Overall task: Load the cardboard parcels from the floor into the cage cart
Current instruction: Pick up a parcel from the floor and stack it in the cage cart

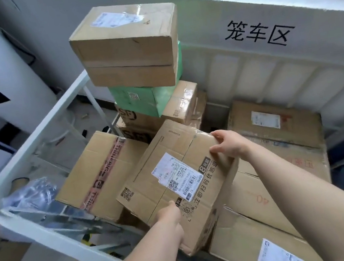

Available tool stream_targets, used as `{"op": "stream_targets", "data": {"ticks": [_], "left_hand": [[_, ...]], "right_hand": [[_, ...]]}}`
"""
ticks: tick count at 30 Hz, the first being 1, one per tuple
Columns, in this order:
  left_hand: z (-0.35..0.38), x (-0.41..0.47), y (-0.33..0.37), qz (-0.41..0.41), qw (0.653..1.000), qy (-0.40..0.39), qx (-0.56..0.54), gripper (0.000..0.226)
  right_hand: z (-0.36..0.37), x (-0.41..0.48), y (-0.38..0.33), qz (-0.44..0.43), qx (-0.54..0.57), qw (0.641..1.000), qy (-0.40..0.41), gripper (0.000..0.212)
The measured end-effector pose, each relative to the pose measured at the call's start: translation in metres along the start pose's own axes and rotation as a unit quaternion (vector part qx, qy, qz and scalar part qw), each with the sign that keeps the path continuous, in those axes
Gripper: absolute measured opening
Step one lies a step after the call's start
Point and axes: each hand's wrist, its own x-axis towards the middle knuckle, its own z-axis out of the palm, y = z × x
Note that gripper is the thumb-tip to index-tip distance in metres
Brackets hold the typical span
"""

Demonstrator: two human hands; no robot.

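Observation:
I hold a flat cardboard parcel with a white shipping label, tilted over the other boxes inside the white cage cart. My left hand grips its near edge. My right hand grips its far right corner. Under and around it lie several cardboard parcels: one with red tape on the left, large ones on the right and another labelled one at the near right.
At the back left of the cart rises a tall stack: a brown box on a green-wrapped one on SF-marked boxes. Crumpled plastic lies by the cart's left rail. A white wall with black characters stands behind.

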Motion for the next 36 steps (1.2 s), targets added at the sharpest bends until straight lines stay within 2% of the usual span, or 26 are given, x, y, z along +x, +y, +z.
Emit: {"op": "stream_targets", "data": {"ticks": [3,6,11,14,16,21,27,32,36], "left_hand": [[-0.012,-0.044,0.019,-0.014,0.999,0.015,-0.050,0.056],[-0.018,-0.047,0.029,-0.011,0.999,0.013,-0.037,0.046],[-0.014,-0.032,0.027,-0.080,0.995,-0.003,-0.054,0.041],[-0.009,-0.017,0.027,-0.109,0.993,-0.004,-0.054,0.047],[-0.004,0.000,0.024,-0.115,0.992,-0.011,-0.054,0.043],[0.011,0.027,0.018,-0.135,0.989,-0.010,-0.053,0.036],[0.023,0.063,0.014,-0.146,0.989,0.005,-0.027,0.026],[0.027,0.082,0.011,-0.159,0.987,0.001,-0.026,0.031],[0.026,0.099,0.010,-0.179,0.984,-0.009,-0.023,0.044]], "right_hand": [[0.016,0.023,0.003,0.014,0.010,0.999,-0.029,0.057],[0.028,0.044,0.008,0.022,0.007,0.999,-0.043,0.059],[0.046,0.078,0.018,0.027,-0.029,0.996,-0.082,0.064],[0.062,0.100,0.033,0.043,-0.032,0.993,-0.105,0.075],[0.073,0.113,0.046,0.049,-0.031,0.992,-0.110,0.082],[0.087,0.125,0.048,0.054,-0.043,0.994,-0.090,0.062],[0.115,0.153,0.067,0.048,-0.046,0.994,-0.083,0.059],[0.138,0.164,0.083,0.045,-0.043,0.995,-0.080,0.056],[0.155,0.171,0.092,0.036,-0.100,0.991,-0.079,0.057]]}}
